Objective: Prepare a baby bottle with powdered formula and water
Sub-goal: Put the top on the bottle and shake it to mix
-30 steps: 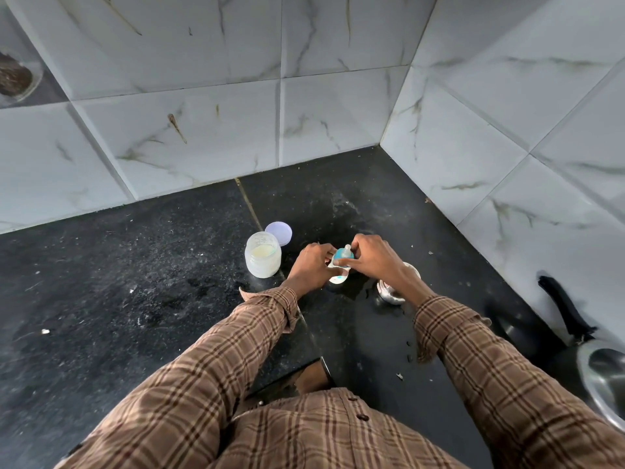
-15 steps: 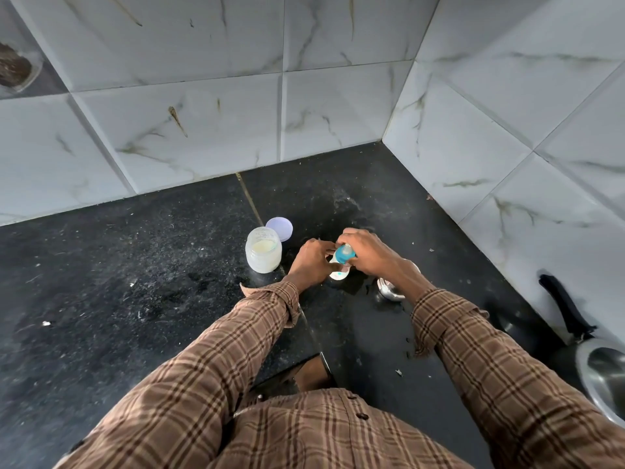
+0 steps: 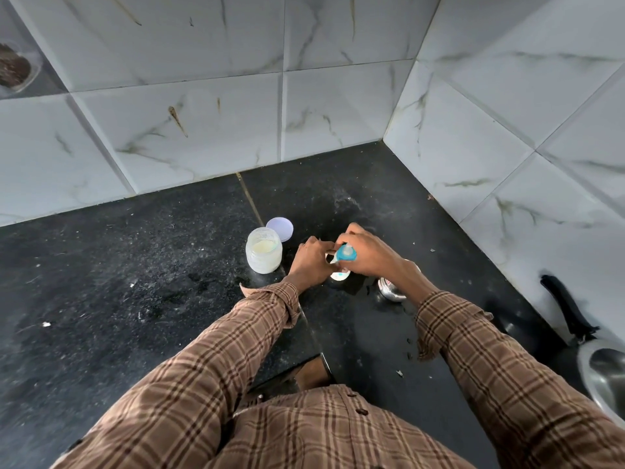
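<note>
A small white baby bottle [image 3: 340, 274] stands on the black counter [image 3: 135, 292], mostly hidden by my hands. My left hand [image 3: 313, 262] grips its body. My right hand [image 3: 367, 253] holds the blue nipple cap [image 3: 346, 254], tilted just above the bottle's mouth. An open frosted jar of pale formula powder [image 3: 263, 253] stands to the left of my left hand, with its round white lid [image 3: 279, 229] lying flat behind it.
A small steel cup [image 3: 392, 290] sits under my right wrist. A steel pan with a black handle [image 3: 571, 316] lies at the right edge. Marble-tiled walls [image 3: 338, 106] close the corner behind and to the right.
My right hand has lifted and tilted the blue nipple cap off the bottle's top. The left hand stays on the bottle. The view has shifted slightly.
</note>
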